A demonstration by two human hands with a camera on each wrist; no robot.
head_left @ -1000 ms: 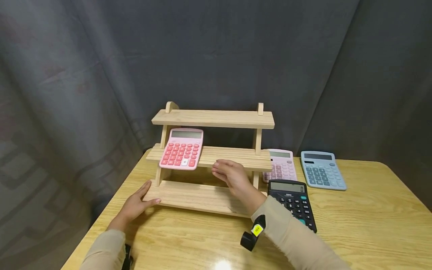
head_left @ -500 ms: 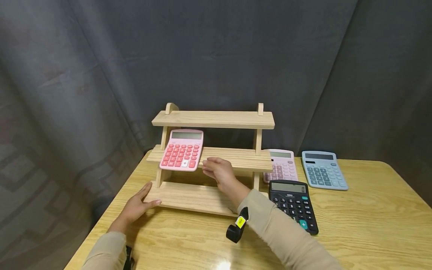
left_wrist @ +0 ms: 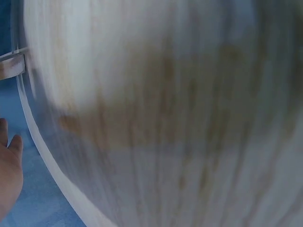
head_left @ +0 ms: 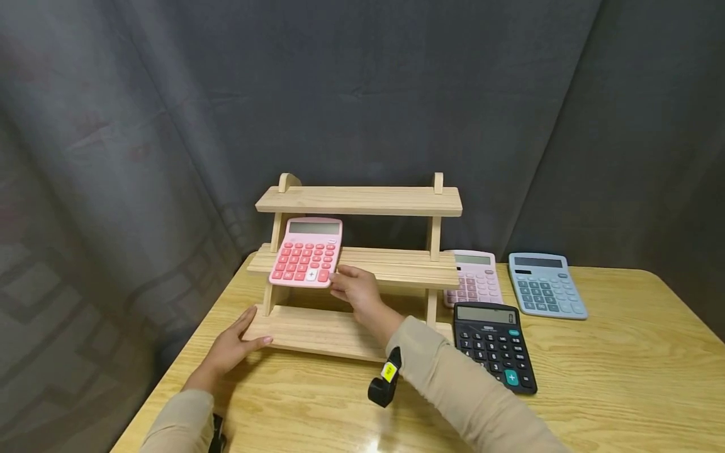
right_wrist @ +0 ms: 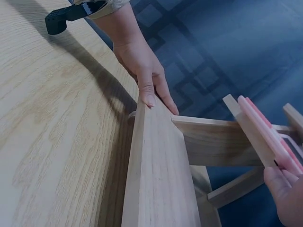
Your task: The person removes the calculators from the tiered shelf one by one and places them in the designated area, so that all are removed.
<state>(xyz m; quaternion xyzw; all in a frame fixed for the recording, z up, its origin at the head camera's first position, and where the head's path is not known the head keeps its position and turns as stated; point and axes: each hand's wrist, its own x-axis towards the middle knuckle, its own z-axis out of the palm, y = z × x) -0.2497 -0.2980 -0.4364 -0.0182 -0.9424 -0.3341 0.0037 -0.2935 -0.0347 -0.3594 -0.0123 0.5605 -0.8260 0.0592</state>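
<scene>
A pink calculator [head_left: 306, 251] with red keys leans back on the left part of the middle tier of a three-tier wooden display shelf [head_left: 351, 333]. My right hand [head_left: 359, 296] has its fingertips at the calculator's lower right corner, fingers fairly straight; in the right wrist view, fingertips [right_wrist: 274, 179] meet its lower edge. My left hand [head_left: 229, 346] holds the left front corner of the bottom board, thumb on top and fingers along the end, as the right wrist view also shows. Blurred wood fills most of the left wrist view, part of the left hand [left_wrist: 9, 175] at its edge.
Right of the shelf, a black calculator [head_left: 493, 346] lies on the wooden table [head_left: 623, 365]. Behind it are a pale pink calculator [head_left: 476, 280], partly hidden by the shelf, and a light blue calculator [head_left: 546, 286]. A dark curtain [head_left: 362, 94] hangs behind the table.
My right hand has moved left along the middle tier until its fingertips reach the pink calculator's lower right corner. The left hand keeps its hold on the shelf.
</scene>
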